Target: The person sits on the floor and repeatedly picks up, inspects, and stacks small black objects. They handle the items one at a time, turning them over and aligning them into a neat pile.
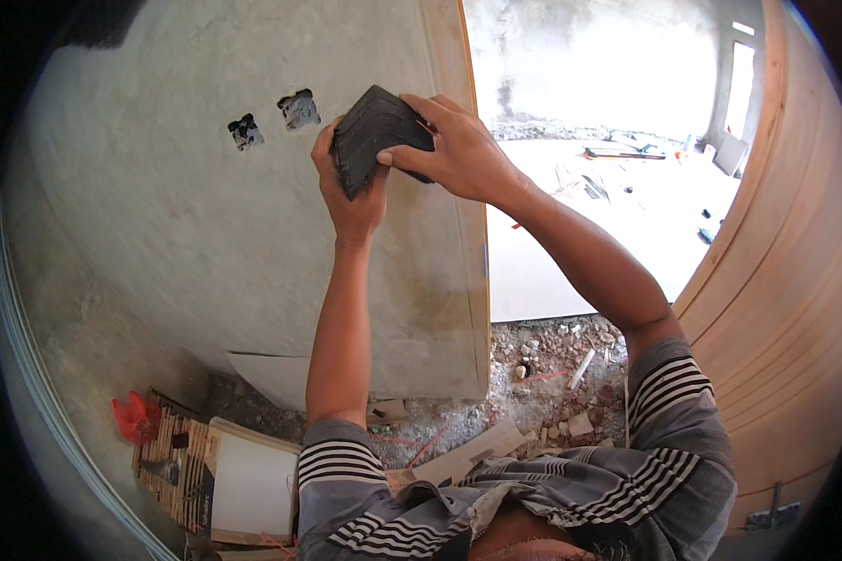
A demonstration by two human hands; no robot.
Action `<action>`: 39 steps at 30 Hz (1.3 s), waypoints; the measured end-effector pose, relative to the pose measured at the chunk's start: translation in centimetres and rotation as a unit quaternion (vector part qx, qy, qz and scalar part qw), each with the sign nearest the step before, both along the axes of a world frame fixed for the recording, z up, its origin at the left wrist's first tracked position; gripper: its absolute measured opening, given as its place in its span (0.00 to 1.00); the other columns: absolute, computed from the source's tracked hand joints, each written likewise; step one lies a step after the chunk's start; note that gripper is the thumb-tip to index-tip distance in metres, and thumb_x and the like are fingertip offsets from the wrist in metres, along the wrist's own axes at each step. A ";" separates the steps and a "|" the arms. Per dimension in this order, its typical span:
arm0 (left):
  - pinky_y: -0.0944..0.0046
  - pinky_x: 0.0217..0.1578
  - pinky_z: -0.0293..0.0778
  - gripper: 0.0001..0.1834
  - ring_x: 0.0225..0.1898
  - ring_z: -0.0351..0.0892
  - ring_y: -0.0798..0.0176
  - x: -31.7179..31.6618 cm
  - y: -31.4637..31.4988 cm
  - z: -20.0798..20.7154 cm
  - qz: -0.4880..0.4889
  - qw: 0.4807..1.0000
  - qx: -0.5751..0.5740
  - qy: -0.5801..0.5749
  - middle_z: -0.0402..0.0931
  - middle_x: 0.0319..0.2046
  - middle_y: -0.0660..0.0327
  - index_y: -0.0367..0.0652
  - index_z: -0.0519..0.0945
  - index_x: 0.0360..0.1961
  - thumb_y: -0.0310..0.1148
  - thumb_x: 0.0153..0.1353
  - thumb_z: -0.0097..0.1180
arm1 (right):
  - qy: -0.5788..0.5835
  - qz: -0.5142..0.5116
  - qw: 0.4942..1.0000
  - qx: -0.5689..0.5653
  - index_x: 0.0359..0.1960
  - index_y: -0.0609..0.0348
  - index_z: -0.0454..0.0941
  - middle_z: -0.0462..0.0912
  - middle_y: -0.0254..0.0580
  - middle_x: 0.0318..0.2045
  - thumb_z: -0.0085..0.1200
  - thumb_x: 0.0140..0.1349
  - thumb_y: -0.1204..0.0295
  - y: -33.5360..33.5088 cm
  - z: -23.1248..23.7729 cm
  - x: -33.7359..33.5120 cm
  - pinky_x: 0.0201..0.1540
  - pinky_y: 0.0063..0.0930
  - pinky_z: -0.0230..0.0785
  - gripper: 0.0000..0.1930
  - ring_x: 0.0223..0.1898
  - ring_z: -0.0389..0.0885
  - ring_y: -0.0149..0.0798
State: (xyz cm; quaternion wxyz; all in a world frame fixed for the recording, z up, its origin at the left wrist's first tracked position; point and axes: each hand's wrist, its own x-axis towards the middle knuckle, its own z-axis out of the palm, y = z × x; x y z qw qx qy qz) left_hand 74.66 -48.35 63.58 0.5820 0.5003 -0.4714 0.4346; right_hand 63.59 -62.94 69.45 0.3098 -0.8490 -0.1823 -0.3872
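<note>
Both my arms reach up in front of a grey plastered wall (178, 215). Between my hands is a dark grey, squarish block (374, 131) with ridged, layered-looking faces; I cannot make out its exact kind. My left hand (354, 204) grips it from below and the left side, fingers curled behind it. From the right, my right hand (468, 150) holds it too, the thumb lying on the near face and the fingers over the far upper edge. The block is tilted, one corner pointing up. Two cut-out wall holes (245, 133) (298, 110) are just left of it.
The wall ends at a doorway edge (477, 234); beyond lies a pale floor (543, 252) with scattered tools. A wooden door (786, 280) stands at right. Rubble (557, 369) covers the ground below. Lower left are a red plastic bag (137, 418) and a white board (253, 481).
</note>
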 end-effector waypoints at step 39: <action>0.53 0.63 0.57 0.46 0.66 0.64 0.54 3.2 2.2 2.6 0.304 0.938 0.088 -0.144 0.65 0.65 0.56 0.43 0.66 0.65 0.30 0.41 0.71 | -0.150 -0.218 0.949 -0.173 0.63 0.61 0.61 0.72 0.46 0.47 0.68 0.47 0.63 1.5 -0.6 5.7 0.44 0.40 0.78 0.41 0.51 0.78 0.47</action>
